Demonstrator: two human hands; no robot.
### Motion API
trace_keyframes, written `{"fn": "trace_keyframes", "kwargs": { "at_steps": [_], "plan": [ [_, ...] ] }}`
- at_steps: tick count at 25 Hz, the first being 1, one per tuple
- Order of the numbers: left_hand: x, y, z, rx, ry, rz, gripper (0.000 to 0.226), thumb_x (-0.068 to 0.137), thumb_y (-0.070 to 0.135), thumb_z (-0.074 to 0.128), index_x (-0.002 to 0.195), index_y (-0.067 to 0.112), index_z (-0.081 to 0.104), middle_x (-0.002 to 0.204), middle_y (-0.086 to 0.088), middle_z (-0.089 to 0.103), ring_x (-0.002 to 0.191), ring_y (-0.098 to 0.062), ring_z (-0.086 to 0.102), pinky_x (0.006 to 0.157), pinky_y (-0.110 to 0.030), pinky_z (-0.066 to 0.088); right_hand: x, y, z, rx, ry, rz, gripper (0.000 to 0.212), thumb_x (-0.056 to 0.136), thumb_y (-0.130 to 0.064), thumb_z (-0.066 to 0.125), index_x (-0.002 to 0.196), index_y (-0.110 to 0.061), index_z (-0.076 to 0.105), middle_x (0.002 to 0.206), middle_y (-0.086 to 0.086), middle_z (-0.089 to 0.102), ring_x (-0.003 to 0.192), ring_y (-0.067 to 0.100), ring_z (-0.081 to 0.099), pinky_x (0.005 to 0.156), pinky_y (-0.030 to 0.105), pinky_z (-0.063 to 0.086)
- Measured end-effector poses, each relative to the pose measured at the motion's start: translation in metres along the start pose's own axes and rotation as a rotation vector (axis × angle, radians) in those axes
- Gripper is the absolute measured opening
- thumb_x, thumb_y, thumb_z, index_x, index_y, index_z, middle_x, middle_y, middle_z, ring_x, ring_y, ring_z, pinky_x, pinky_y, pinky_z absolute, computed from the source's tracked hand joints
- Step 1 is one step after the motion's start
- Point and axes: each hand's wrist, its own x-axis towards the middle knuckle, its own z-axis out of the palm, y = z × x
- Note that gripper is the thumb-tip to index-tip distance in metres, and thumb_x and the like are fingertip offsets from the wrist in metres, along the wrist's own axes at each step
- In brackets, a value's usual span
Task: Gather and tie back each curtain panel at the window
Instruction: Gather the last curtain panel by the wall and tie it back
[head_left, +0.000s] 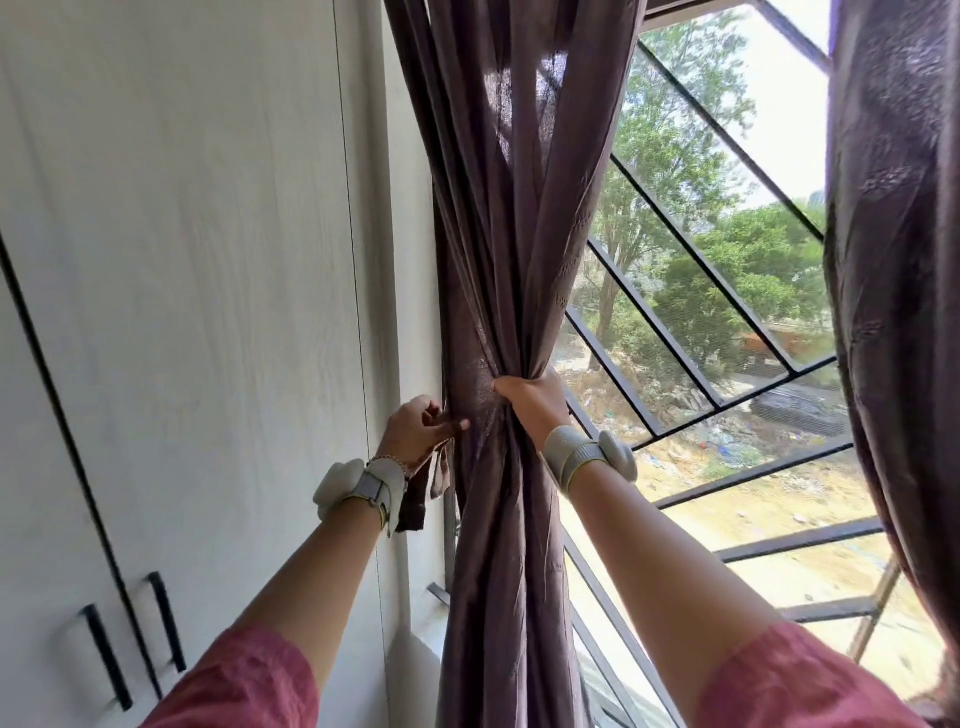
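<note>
A dark purple-brown curtain panel (498, 260) hangs at the window's left edge, bunched into a narrow column. My right hand (530, 397) is wrapped around the bunch at its waist and squeezes the folds together. My left hand (418, 426) is at the bunch's left side, fingers pinched on a matching fabric tie-back strip (418, 493) whose loose end dangles below my wrist. A second curtain panel (893, 260) of the same cloth hangs loose at the right edge of the view.
A pale wardrobe (182, 260) with black handles (106, 657) stands directly left of the curtain. Black window grille bars (691, 260) run behind the cloth, with trees and open ground outside. Both wrists wear grey sensor bands.
</note>
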Motion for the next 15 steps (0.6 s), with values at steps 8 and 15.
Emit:
{"fn": "trace_keyframes", "kwargs": {
  "at_steps": [8, 15],
  "plan": [
    [-0.010, 0.035, 0.010, -0.244, -0.129, -0.073, 0.056, 0.077, 0.068, 0.045, 0.072, 0.013, 0.055, 0.062, -0.012, 0.057, 0.036, -0.012, 0.051, 0.036, -0.025, 0.035, -0.014, 0.023, 0.006, 0.063, -0.163, 0.031, 0.068, 0.052, -0.001, 0.065, 0.118, -0.003, 0.049, 0.097, 0.019, 0.067, 0.081, 0.027, 0.069, 0.069, 0.037, 0.059],
    [-0.010, 0.044, 0.021, -0.185, -0.224, 0.029, 0.035, 0.074, 0.022, 0.073, 0.104, 0.007, 0.064, 0.096, -0.008, 0.068, 0.082, -0.015, 0.065, 0.079, -0.022, 0.049, -0.024, 0.021, -0.006, -0.129, -0.454, 0.040, 0.048, 0.062, -0.008, 0.066, 0.109, -0.003, 0.061, 0.089, 0.009, 0.067, 0.070, 0.005, 0.066, 0.062, 0.014, 0.055]
  ]
}}
